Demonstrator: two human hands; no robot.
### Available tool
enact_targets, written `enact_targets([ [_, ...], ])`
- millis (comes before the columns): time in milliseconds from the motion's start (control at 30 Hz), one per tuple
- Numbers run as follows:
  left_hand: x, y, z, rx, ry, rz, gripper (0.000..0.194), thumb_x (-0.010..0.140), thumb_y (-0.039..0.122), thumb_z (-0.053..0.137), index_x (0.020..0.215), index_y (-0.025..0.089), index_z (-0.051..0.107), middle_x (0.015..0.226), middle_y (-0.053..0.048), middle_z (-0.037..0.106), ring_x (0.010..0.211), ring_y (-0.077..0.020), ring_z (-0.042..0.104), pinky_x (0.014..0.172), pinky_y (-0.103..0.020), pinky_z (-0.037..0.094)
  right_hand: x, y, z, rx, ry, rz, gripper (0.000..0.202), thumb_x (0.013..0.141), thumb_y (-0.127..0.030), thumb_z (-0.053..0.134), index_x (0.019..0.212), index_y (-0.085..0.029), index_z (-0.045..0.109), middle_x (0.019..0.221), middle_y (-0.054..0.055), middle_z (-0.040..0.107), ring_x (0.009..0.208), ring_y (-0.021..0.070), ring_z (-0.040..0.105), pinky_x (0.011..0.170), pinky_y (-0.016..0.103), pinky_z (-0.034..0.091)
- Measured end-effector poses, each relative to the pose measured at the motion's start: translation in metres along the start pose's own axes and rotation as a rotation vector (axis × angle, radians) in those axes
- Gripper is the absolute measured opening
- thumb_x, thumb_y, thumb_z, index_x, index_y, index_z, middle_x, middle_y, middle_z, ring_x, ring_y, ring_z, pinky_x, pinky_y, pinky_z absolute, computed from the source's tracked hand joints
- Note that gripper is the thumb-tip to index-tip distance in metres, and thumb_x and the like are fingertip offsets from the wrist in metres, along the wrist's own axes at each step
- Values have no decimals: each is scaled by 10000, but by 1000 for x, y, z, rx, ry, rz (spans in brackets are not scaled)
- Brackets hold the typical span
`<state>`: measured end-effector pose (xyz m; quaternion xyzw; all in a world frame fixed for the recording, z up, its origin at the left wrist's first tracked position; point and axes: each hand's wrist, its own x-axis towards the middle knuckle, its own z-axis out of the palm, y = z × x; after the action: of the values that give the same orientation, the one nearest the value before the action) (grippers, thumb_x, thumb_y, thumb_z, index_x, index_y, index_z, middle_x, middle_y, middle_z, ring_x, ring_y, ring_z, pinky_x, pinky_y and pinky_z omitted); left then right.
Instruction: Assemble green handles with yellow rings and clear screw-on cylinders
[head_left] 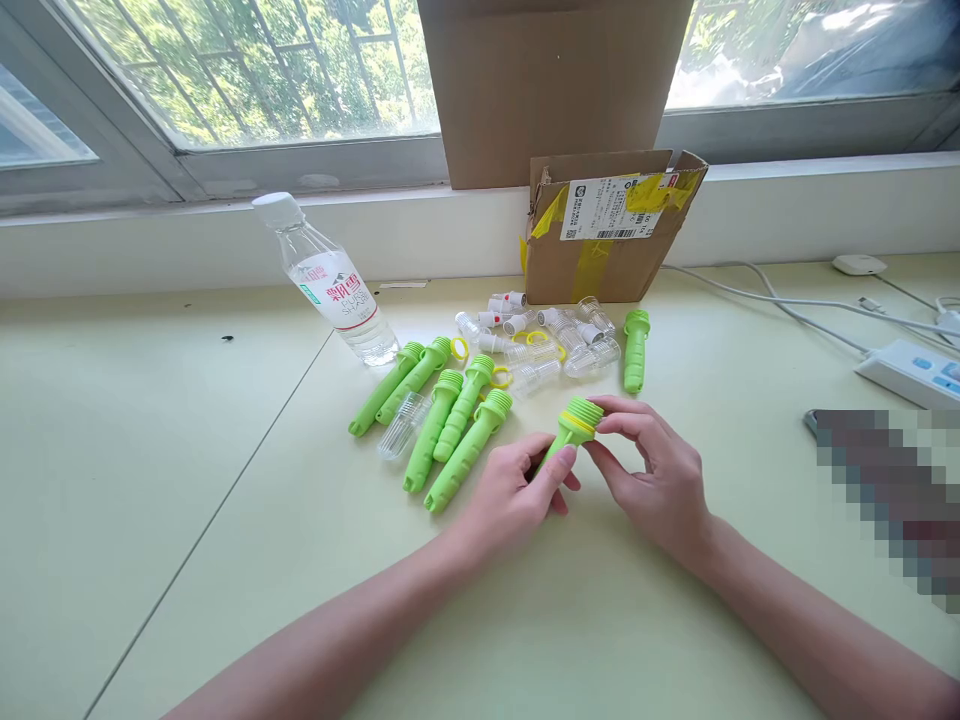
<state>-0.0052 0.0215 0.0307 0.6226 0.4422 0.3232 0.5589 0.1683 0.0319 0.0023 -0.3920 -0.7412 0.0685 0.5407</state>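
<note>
A green threaded tube (576, 420) with a yellow ring round its neck is tilted between my hands, threaded end up. My left hand (525, 485) is closed round its lower part. At the ring and thread, the fingertips of my right hand (656, 465) touch the tube's right side; its thumb and fingers are bent around that edge. Several similar green tubes (463, 465) lie to the left, with a clear ribbed cap (403, 426) among them. Another green tube (635, 350) lies behind my right hand. Loose yellow rings (501, 377) and clear caps (592, 358) are behind the held tube.
White cylindrical parts (519, 323) lie before an open cardboard box (607, 260). A water bottle (337, 290) stands at the back left. At the right are cables (795, 300), a power strip (911, 372) and a pixelated object (885, 490) on the table (187, 420).
</note>
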Motion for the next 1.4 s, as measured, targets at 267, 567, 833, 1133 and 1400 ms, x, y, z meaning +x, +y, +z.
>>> enact_targets([
  [267, 0, -2, -1, -7, -27, 0, 369, 977, 478, 398, 920, 166, 587, 816, -30, 647, 549, -103, 579, 527, -230, 438, -1, 1, 0, -15, 5, -4, 299, 797, -8, 650, 996, -221, 583, 1106, 92, 675, 996, 213, 680, 819, 361, 596],
  [567, 0, -1, -1, -22, -21, -8, 406, 966, 512, 395, 931, 163, 599, 793, -39, 654, 532, -112, 573, 487, -232, 419, -1, 3, 0, -65, 4, 26, 230, 818, -70, 649, 973, -234, 604, 1097, 93, 682, 980, 220, 683, 810, 389, 598],
  [833, -1, -1, 2, -71, 30, -34, 429, 969, 539, 361, 991, 170, 577, 813, -40, 652, 528, -113, 571, 475, -239, 429, 2, 8, 0, 223, -27, 392, 76, 850, -232, 663, 923, -220, 680, 1069, 78, 679, 1010, 223, 667, 846, 412, 609],
  [1133, -1, 0, 4, -85, 96, -36, 427, 956, 550, 377, 1040, 168, 549, 811, -33, 625, 508, -108, 563, 446, -236, 417, 10, 18, -5, 527, 21, 778, 277, 900, -432, 590, 880, -187, 718, 993, 90, 716, 876, 225, 710, 749, 390, 619],
  [1400, 0, -1, 4, -62, 88, -28, 414, 952, 548, 392, 1023, 175, 556, 795, -26, 621, 514, -112, 569, 459, -240, 428, 10, 15, -4, 496, 8, 759, 276, 888, -442, 602, 875, -193, 719, 985, 85, 715, 866, 219, 707, 720, 368, 622],
])
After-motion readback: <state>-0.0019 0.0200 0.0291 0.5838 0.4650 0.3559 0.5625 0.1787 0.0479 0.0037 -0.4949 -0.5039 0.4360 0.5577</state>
